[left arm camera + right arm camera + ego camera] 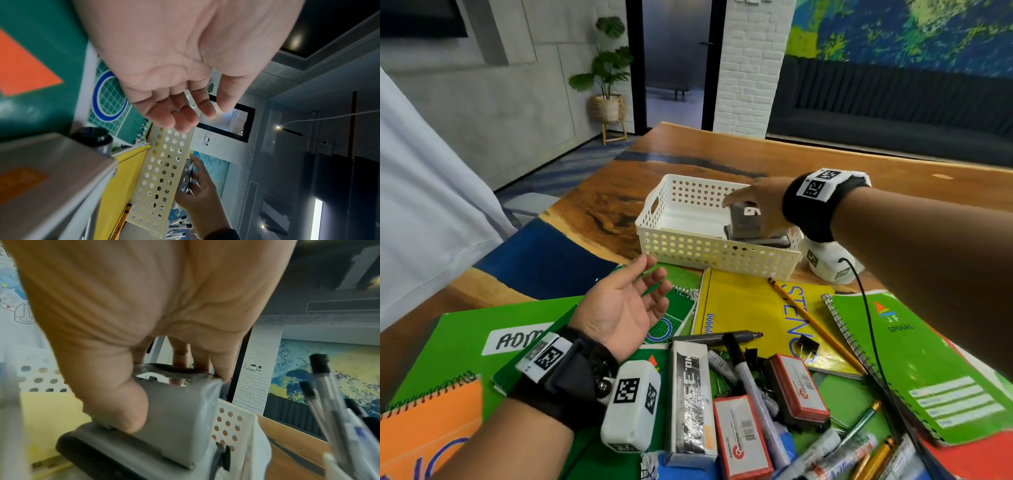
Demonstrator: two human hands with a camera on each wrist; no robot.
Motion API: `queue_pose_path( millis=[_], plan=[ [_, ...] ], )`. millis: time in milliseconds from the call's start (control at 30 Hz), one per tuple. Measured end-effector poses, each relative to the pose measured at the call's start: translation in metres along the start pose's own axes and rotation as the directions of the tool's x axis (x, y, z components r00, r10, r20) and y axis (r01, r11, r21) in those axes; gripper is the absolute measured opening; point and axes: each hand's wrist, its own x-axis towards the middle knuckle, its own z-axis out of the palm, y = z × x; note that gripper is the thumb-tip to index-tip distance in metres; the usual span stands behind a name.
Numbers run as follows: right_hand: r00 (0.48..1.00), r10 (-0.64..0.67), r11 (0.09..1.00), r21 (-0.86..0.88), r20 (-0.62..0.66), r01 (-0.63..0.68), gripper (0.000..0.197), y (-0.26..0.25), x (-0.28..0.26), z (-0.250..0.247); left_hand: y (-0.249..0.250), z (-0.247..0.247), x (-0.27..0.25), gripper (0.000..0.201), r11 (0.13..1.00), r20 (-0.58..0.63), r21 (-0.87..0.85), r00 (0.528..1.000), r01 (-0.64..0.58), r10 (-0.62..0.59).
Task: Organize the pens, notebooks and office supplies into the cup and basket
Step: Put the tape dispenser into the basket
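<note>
Even, bright indoor light fills the head view, with straight lines bowing at its wide-angle edges. Both wrist views are dimmer and soft; near objects blur, and ceiling lamps glare in the left one.

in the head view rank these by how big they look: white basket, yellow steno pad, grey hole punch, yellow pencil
1. yellow steno pad, partly covered
2. white basket, farther off; too close to the pad to rank firmly
3. grey hole punch, partly hidden by the right hand
4. yellow pencil
</note>
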Motion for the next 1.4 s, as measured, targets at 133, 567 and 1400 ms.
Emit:
queue_pose_path(
  millis=[133,567,1400],
  plan=[
    [0.997,-0.024,0.999,-0.029,0.071,0.027,0.082,-0.001,0.013,0.012,0.000,0.000,0.000,0.018,1.000,-0.012,0.005,1.000,0.014,-0.014],
    [0.981,0.009,0.980,0.195,-0.195,0.029,0.061,-0.010,-0.032,-0.001,0.002,0.002,-0.002,0.017,0.998,-0.022,0.050,0.999,0.043,-0.042],
    [0.986,0.008,0.981,0.192,-0.167,0.025,0.019,-0.040,-0.067,-0.004,0.002,0.009,-0.007,0.032,0.996,-0.044,0.058,0.997,0.061,-0.058]
  ],
)
